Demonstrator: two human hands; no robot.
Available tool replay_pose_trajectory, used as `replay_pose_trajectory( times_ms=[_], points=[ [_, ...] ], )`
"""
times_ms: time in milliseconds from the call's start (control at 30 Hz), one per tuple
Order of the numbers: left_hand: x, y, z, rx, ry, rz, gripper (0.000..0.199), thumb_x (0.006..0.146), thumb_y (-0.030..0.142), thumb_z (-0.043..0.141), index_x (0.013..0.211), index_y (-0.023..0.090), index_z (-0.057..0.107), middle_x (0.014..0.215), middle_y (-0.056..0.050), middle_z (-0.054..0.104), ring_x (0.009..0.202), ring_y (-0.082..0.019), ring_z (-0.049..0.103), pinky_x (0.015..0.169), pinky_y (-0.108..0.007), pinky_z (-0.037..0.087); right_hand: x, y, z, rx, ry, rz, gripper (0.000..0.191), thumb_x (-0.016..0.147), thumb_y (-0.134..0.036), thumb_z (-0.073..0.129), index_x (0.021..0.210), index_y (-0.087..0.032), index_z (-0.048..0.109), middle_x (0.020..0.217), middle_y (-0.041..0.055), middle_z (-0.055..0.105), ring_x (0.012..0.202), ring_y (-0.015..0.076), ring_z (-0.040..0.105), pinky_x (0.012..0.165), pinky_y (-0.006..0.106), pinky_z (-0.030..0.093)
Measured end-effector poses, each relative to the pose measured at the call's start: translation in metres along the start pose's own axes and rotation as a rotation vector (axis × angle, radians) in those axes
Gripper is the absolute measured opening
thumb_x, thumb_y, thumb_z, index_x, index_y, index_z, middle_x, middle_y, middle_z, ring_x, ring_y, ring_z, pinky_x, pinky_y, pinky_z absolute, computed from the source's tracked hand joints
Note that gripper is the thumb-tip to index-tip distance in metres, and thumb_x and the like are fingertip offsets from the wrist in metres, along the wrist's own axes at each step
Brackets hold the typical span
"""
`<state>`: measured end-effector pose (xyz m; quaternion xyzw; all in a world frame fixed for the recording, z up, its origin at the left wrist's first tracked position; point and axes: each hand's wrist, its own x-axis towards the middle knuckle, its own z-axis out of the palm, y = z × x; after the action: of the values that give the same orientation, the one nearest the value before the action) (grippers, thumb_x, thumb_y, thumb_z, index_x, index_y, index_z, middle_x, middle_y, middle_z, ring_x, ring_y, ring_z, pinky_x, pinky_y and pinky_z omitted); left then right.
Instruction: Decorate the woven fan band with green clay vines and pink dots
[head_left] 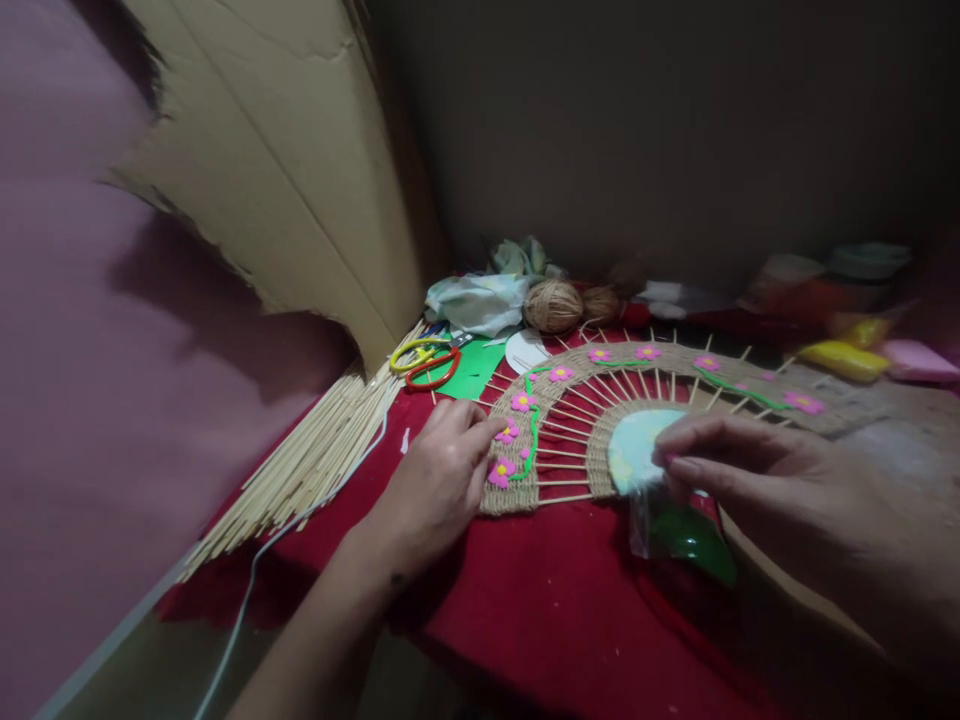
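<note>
A half-round fan point(581, 375) of thin sticks woven with brown twine lies on the red cloth. Pink flowers point(523, 401) with yellow centres and a wavy green vine point(534, 430) decorate its outer band. My left hand point(446, 465) grips the band's left edge, fingers curled, index fingertip by a flower. Above the pale blue half-round centre point(637, 440), my right hand point(772, 490) pinches a tiny pink piece point(664, 458) between thumb and index finger; its kind is mostly hidden. Below that hand is a clear packet with something green point(686, 535) inside.
Many loose sticks point(300, 470) lie at the left beside a white cord point(251, 580). Scissors point(435, 365) rest near a green sheet point(472, 365). Twine balls point(553, 305) sit behind the fan. Yellow point(844, 360) and pink packets point(919, 360) are far right; cardboard point(277, 170) stands at left.
</note>
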<state>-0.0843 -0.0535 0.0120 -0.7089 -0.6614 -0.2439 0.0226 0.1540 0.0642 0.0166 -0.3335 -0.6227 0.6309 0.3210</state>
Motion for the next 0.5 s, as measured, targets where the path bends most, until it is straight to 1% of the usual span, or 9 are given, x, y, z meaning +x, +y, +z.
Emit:
replay_pose_trajectory(
  times_ms=[67,167,267,333,400,500],
  points=[
    [-0.001,-0.002,-0.001,-0.012,0.024,-0.025,0.028,0.088,0.009,0.047,0.111,0.016,0.061,0.094,-0.007,0.053,0.087,-0.02,0.047,0.076,-0.036,0.045,0.004,0.0,-0.001,0.013,-0.023,-0.001,0.014,0.062,-0.029,0.078,0.071,-0.024,0.069,0.072,0.0019,0.065,0.06,0.0146,0.06,0.054,0.026,0.05],
    [-0.004,-0.007,0.0,-0.049,0.077,-0.05,0.025,0.09,0.012,0.046,0.11,0.015,0.061,0.095,-0.008,0.053,0.089,-0.019,0.048,0.078,-0.036,0.045,0.014,-0.004,0.001,-0.032,-0.061,0.037,0.019,0.061,-0.033,0.08,0.073,-0.023,0.068,0.067,0.0003,0.063,0.056,0.0127,0.057,0.049,0.025,0.047],
    [-0.008,-0.013,0.005,-0.073,0.086,-0.064,0.023,0.091,0.012,0.045,0.108,0.015,0.061,0.096,-0.007,0.053,0.09,-0.019,0.047,0.079,-0.036,0.044,0.028,-0.014,0.01,-0.157,-0.092,0.072,0.02,0.068,-0.041,0.074,0.075,-0.022,0.067,0.057,-0.0021,0.058,0.048,0.0094,0.05,0.042,0.021,0.038],
    [-0.01,-0.016,0.008,-0.072,0.083,-0.072,0.023,0.092,0.013,0.044,0.108,0.015,0.06,0.097,-0.007,0.053,0.091,-0.019,0.047,0.08,-0.036,0.044,0.04,-0.021,0.021,-0.278,-0.128,0.046,0.02,0.074,-0.043,0.068,0.073,-0.022,0.067,0.053,-0.0033,0.055,0.045,0.0081,0.046,0.041,0.021,0.035],
    [-0.012,-0.018,0.01,-0.06,0.088,-0.084,0.023,0.092,0.013,0.044,0.108,0.014,0.06,0.098,-0.007,0.054,0.092,-0.019,0.047,0.081,-0.036,0.044,0.052,-0.024,0.034,-0.403,-0.18,-0.007,0.018,0.076,-0.04,0.065,0.073,-0.023,0.069,0.054,-0.003,0.057,0.048,0.0091,0.048,0.046,0.023,0.039],
    [-0.015,-0.021,0.01,-0.054,0.096,-0.101,0.023,0.092,0.014,0.044,0.109,0.014,0.06,0.098,-0.007,0.054,0.091,-0.02,0.047,0.08,-0.037,0.044,0.071,-0.02,0.052,-0.527,-0.277,-0.077,0.014,0.073,-0.032,0.064,0.08,-0.022,0.07,0.07,0.0007,0.066,0.064,0.0144,0.059,0.06,0.027,0.047]
  ],
)
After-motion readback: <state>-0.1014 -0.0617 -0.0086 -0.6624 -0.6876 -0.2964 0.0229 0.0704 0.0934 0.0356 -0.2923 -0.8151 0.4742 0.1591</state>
